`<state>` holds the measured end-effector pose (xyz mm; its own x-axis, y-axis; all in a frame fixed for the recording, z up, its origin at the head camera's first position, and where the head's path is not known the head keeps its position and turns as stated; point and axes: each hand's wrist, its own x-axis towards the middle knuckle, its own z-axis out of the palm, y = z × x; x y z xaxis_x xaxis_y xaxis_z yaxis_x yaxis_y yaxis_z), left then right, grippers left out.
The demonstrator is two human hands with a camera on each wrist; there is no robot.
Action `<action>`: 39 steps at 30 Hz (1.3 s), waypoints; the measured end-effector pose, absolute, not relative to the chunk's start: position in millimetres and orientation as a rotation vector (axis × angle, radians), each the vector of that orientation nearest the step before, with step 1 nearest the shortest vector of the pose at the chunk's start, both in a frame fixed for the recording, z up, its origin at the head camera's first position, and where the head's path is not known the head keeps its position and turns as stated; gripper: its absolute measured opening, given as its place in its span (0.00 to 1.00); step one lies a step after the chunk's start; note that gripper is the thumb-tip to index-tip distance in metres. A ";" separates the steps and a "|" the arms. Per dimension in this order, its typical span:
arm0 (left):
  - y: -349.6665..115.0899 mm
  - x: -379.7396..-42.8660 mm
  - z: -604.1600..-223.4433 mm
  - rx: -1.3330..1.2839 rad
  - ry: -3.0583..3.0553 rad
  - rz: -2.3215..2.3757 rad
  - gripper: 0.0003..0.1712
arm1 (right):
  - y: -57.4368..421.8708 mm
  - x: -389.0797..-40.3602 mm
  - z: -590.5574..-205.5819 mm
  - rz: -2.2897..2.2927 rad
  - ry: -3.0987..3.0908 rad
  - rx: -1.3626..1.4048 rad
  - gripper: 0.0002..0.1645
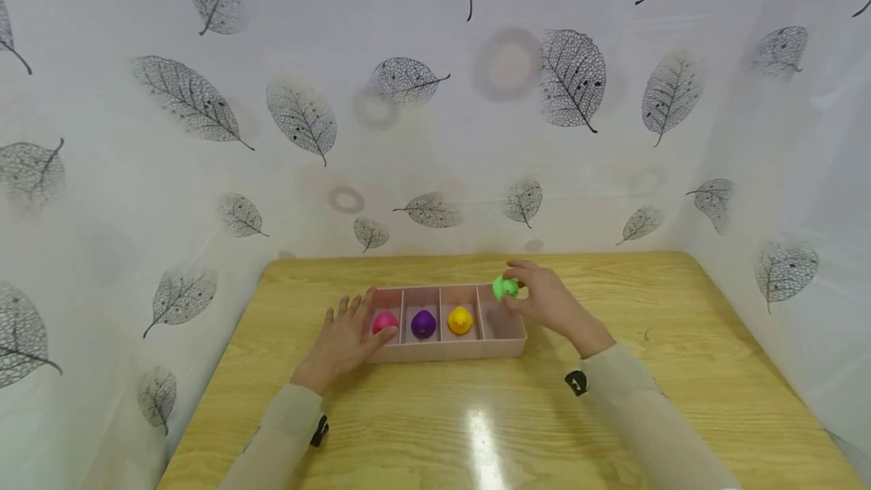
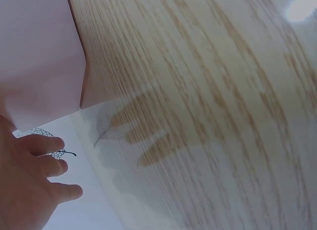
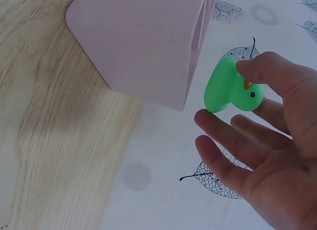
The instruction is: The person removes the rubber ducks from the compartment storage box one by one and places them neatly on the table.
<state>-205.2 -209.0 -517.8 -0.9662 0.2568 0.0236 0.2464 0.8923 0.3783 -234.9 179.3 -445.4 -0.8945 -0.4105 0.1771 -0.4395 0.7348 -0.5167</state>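
A pink tray [image 1: 445, 352] with a row of compartments sits on the table. From left to right it holds a pink rubber duck [image 1: 385, 321], a purple duck [image 1: 423, 324] and a yellow duck [image 1: 460, 320], one to a compartment. My right hand [image 1: 547, 299] pinches a green rubber duck [image 3: 233, 86] between thumb and fingers, above the bare right-end compartment. My left hand [image 1: 347, 335] rests at the tray's left end, fingers spread and straight, the thumb reaching over the front rim by the pink duck. In the left wrist view its fingers [image 2: 67, 191] stick out past the tray.
The tray stands on a wood-grain table [image 1: 408, 414], toward its far edge. Behind and at both sides hangs a white sheet [image 1: 442, 134] printed with dark leaves. Dark tags [image 1: 576, 382] show at both sleeve cuffs.
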 end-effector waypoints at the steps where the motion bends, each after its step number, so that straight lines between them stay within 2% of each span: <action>1: -209.3 -205.1 -517.8 0.403 3.031 0.598 0.56 | 180.6 -235.1 -445.9 0.886 -2.875 0.706 0.25; 23: -209.4 -204.8 -520.1 0.415 3.025 0.623 0.55 | 216.2 -240.4 -471.7 0.997 -2.747 0.543 0.18; 39: -209.9 -204.2 -519.2 0.424 3.031 0.638 0.55 | 244.2 -246.9 -485.5 1.203 -2.804 0.369 0.25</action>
